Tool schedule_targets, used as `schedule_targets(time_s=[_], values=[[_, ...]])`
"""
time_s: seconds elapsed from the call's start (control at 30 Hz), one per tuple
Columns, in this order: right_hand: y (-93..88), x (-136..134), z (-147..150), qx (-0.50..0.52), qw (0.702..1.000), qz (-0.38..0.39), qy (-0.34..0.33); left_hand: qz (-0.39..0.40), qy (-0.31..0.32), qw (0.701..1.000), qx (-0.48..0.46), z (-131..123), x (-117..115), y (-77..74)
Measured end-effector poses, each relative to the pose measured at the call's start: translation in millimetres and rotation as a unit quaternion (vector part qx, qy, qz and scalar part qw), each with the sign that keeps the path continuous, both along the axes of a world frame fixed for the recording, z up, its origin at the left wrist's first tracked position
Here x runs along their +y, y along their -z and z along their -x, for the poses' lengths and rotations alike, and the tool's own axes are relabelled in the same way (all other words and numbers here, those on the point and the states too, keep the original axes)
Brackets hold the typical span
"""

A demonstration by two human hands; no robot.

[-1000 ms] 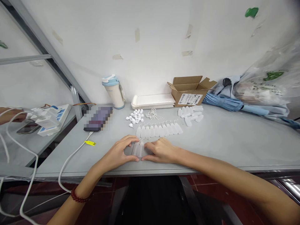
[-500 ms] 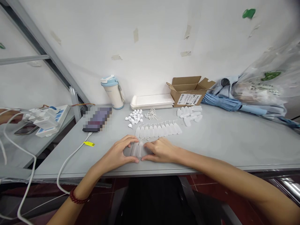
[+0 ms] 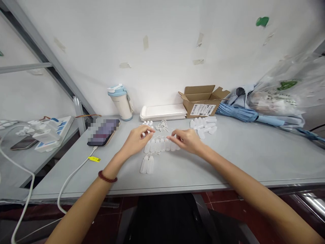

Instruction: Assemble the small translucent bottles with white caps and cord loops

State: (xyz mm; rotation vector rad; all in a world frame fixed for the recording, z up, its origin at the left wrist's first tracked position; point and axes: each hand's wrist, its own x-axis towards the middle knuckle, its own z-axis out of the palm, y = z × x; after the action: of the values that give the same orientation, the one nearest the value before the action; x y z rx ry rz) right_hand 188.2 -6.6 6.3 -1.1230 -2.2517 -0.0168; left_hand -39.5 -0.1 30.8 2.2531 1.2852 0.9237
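My left hand [image 3: 137,140] hovers just above the table by the small white plastic pieces [image 3: 148,124], covering part of that pile. Its thumb and forefinger are a little apart, and I see nothing held. Over the right end of a row of frosted plastic tags with white cords [image 3: 159,145] is my right hand [image 3: 187,140], fingers curled but apart, hiding the last tags. Two more corded frosted tags [image 3: 147,165] lie side by side nearer the front edge. A small heap of white cords [image 3: 162,125] sits between and behind both hands.
Loose frosted pieces [image 3: 203,126] lie to the right, before an open cardboard box [image 3: 203,105]. Behind are stacked white trays [image 3: 164,112] and a tumbler [image 3: 122,103]. A phone [image 3: 104,132] on a charging cable is at left, a folded blue umbrella [image 3: 238,112] at right.
Both hands have left the two front tags and moved up and away from my body, the right one also rightward. The pair of tags now lies uncovered on the table.
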Motion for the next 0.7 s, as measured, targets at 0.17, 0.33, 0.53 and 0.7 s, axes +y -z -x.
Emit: schedule_targets(time_s=[0.17,0.33,0.53,0.7], values=[[-9.9,31.4,-42.2,0.001,0.991,0.005,0.137,-0.017,-0.010,0.998,0.066,-28.9,53.4,1.2],[-13.7,48.5,-73.6,-0.028,0.979,0.070,0.189,-0.061,0.011,0.992,0.110,-31.4,77.0,19.9],[-10.1,54.2,-86.2,-0.062,0.971,0.098,0.210,-0.101,0.017,0.983,0.154,-13.8,75.5,37.9],[-3.8,59.7,-95.1,-0.077,0.968,0.089,0.223,-0.090,0.049,0.978,0.181,-15.0,74.1,42.3]])
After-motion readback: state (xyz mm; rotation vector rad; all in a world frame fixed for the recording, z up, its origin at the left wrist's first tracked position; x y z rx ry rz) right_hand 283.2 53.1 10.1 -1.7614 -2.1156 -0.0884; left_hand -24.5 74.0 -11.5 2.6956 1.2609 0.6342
